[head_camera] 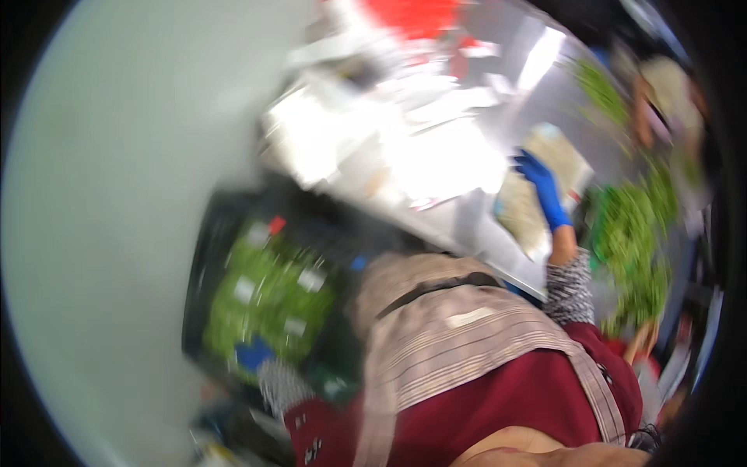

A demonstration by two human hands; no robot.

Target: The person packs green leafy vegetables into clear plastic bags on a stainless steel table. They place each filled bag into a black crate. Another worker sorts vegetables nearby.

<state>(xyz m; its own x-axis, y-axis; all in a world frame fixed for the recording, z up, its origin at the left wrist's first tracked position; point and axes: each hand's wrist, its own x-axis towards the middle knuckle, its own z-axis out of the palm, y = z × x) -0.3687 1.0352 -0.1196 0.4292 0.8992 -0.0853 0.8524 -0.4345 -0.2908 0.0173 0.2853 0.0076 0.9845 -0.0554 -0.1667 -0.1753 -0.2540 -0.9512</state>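
My right hand (pixel 540 181), in a blue glove, lies across a bag of pale, cream-coloured contents (pixel 522 219) on a metal table (pixel 467 225). Its fingers stretch out over the bag, and no grip on it shows. Low on the left, my left hand (pixel 254 353), also in a blue glove, is at the near end of a black crate (pixel 198 280). Packed bags of leafy greens (pixel 274 286) with white labels fill this crate, and the hand touches or hovers over them. Blur hides the left fingers and whether they hold anything.
Loose green vegetables (pixel 630 239) are heaped on the table to my right, with another bunch (pixel 601 93) farther off. Other people's hands (pixel 645 117) (pixel 642 341) are near them. White bags or papers (pixel 373 146) and something red (pixel 414 17) cover the far table.
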